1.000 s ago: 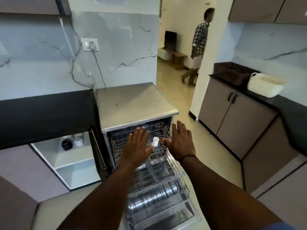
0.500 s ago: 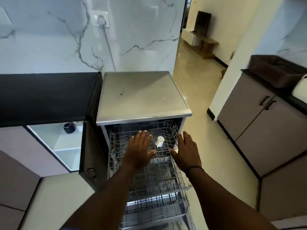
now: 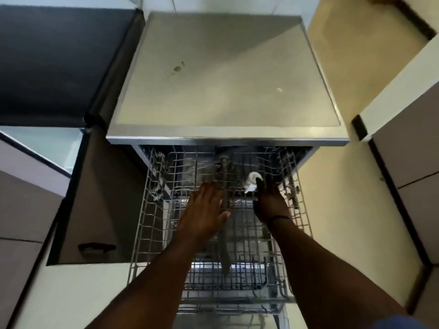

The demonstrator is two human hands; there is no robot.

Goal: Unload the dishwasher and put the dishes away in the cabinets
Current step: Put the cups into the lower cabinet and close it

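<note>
The dishwasher [image 3: 225, 79] stands open below me with its wire upper rack [image 3: 147, 210] pulled out. A small white cup [image 3: 250, 182] lies tilted at the back right of that rack. My right hand [image 3: 269, 203] is on the cup, thumb and fingertips closed against its right side. Over the rack's middle, to the left of the cup, my left hand [image 3: 204, 210] hovers flat with fingers spread and nothing in it. Apart from the cup, the rack looks bare. The lower rack [image 3: 225, 312] shows beneath its front edge.
A brown cabinet door [image 3: 95, 198] with a dark handle [image 3: 96, 246] stands open against the dishwasher's left side. A black countertop [image 3: 54, 62] lies at the upper left. Closed cabinets [image 3: 415, 162] line the right, across a strip of pale floor [image 3: 332, 210].
My view has tipped down and closer over the rack. My right hand has reached forward onto the white cup, which now sits tilted. My left hand stays open above the rack.
</note>
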